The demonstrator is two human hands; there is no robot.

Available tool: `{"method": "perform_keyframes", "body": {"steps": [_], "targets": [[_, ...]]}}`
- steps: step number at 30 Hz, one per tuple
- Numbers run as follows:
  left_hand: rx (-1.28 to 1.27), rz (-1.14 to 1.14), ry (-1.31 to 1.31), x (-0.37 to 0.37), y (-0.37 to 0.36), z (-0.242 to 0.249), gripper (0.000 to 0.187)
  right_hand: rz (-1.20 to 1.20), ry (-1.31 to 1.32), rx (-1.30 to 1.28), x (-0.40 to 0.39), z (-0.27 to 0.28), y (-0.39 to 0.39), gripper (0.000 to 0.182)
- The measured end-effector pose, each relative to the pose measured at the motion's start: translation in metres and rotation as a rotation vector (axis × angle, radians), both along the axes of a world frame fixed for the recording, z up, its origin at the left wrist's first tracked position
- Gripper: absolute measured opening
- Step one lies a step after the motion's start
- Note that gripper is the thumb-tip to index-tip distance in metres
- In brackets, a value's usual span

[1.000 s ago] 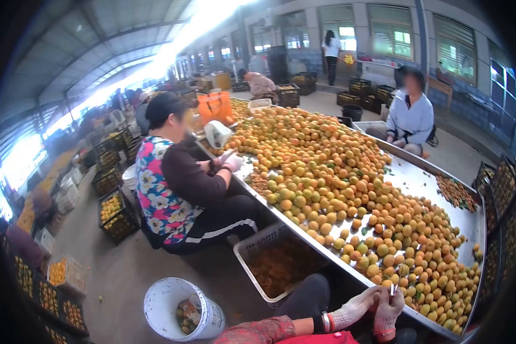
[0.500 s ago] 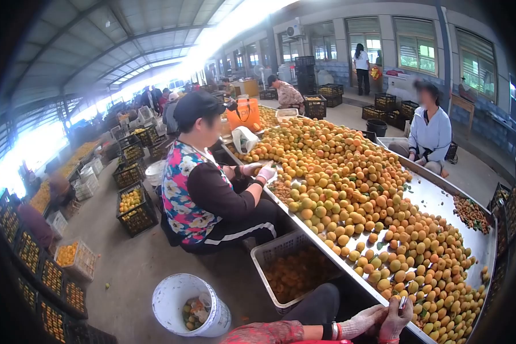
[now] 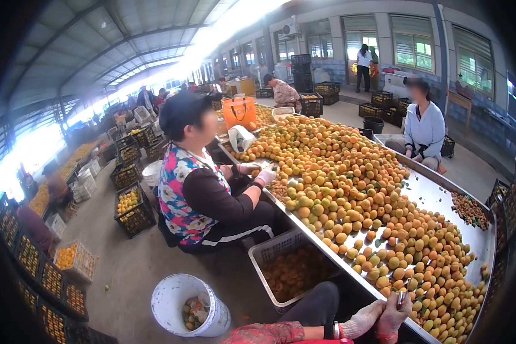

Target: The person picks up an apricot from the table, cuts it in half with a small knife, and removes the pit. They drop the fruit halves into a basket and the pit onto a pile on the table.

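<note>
At the tray's near edge, my left hand (image 3: pixel 359 320) wears a whitish knitted glove. Its fingers are curled in against my other hand, and whatever they grip is hidden. My right hand (image 3: pixel 394 316), in a stained glove with a red cuff, is closed on a small metal tool (image 3: pixel 402 297) that sticks up past the fingers. Just beyond both hands lie many loose apricots (image 3: pixel 424 258), orange to greenish, heaped on a long metal tray table (image 3: pixel 424 198).
A white crate (image 3: pixel 264 275) of halved-looking fruit stands below the table, beside a white bucket (image 3: pixel 169 298) with scraps. A co-worker in a floral vest (image 3: pixel 180 189) sits at left; another person (image 3: pixel 427 135) sits opposite. Brown pits (image 3: pixel 470 209) lie at the tray's far side.
The view has shifted slightly. My hands stay together at the tray edge, the right still gripping the small metal tool. The co-worker's head in the dark cap appears higher and further left.
</note>
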State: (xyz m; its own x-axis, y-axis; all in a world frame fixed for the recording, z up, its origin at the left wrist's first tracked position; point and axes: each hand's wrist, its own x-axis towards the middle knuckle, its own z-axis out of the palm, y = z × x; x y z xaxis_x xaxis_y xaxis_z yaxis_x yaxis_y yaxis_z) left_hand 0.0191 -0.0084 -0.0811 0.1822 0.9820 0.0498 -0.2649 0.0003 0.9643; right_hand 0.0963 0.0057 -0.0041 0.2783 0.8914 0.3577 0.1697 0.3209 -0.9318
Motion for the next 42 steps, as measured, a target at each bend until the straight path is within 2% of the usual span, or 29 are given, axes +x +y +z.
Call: {"method": "perform_keyframes", "body": {"steps": [2,3,6,8,9,10,12,14,16,17,20,22,24,26,29,32,35,38,41,42], "targets": [[-0.026,-0.008,-0.066,0.003,0.001,-0.002,0.033,0.001,-0.081,0.047,0.002,-0.004,0.000,0.016],[-0.044,-0.017,-0.090,0.003,0.002,-0.004,0.033,-0.073,-0.083,0.109,-0.008,0.005,-0.004,0.018],[-0.102,-0.048,-0.217,0.006,0.003,-0.012,0.034,-0.091,-0.457,0.293,-0.002,0.015,-0.008,0.020],[-0.124,-0.083,-0.273,0.003,0.000,-0.006,0.034,-0.101,-0.456,0.285,-0.006,0.024,-0.012,0.021],[-0.186,-0.053,-0.252,0.002,-0.003,0.000,0.035,-0.111,-0.469,0.308,-0.006,0.025,-0.014,0.021],[-0.142,-0.040,-0.168,-0.004,-0.007,0.015,0.035,-0.118,-0.478,0.338,-0.007,0.026,-0.014,0.022],[-0.046,-0.014,0.003,-0.015,-0.016,0.040,0.035,-0.078,-0.352,0.241,-0.005,0.028,-0.014,0.020],[-0.007,-0.096,0.069,-0.022,-0.012,0.048,0.034,-0.108,-0.168,0.113,-0.005,0.027,-0.015,0.021],[0.076,0.023,0.345,-0.029,-0.016,0.083,0.031,-0.177,0.048,-0.114,-0.010,0.035,-0.012,0.023],[0.192,0.021,0.353,-0.028,-0.016,0.064,0.032,-0.257,-0.059,-0.063,-0.006,0.022,-0.009,0.023],[0.201,0.004,0.108,-0.027,-0.015,0.060,0.036,-0.290,-0.306,0.040,-0.007,0.056,-0.018,0.028],[0.054,-0.049,-0.135,-0.021,-0.020,0.079,0.038,-0.255,-0.243,0.163,-0.004,0.055,-0.017,0.030],[0.041,-0.083,-0.255,-0.019,-0.017,0.067,0.038,-0.226,-0.226,0.169,-0.001,0.051,-0.017,0.026],[-0.048,-0.065,-0.332,-0.015,-0.021,0.075,0.037,-0.198,-0.208,0.224,0.000,0.049,-0.018,0.024],[-0.201,-0.116,-0.471,-0.018,-0.023,0.075,0.039,-0.166,-0.248,0.228,0.003,0.050,-0.021,0.022],[-0.433,-0.215,-0.724,-0.017,-0.014,0.064,0.043,-0.173,-0.338,0.287,0.003,0.051,-0.020,0.021],[-0.507,-0.238,-0.694,-0.016,-0.015,0.083,0.044,-0.167,-0.407,0.260,0.005,0.053,-0.022,0.018],[-0.582,-0.254,-0.668,-0.016,-0.020,0.101,0.046,-0.200,-0.452,0.337,0.006,0.054,-0.022,0.021],[-0.525,-0.405,-0.607,-0.023,-0.021,0.069,0.047,-0.179,-0.576,0.427,0.013,0.044,-0.024,0.020],[-0.622,-0.418,-0.562,-0.029,-0.019,0.039,0.045,-0.185,-0.537,0.523,0.013,0.044,-0.023,0.019]]}}
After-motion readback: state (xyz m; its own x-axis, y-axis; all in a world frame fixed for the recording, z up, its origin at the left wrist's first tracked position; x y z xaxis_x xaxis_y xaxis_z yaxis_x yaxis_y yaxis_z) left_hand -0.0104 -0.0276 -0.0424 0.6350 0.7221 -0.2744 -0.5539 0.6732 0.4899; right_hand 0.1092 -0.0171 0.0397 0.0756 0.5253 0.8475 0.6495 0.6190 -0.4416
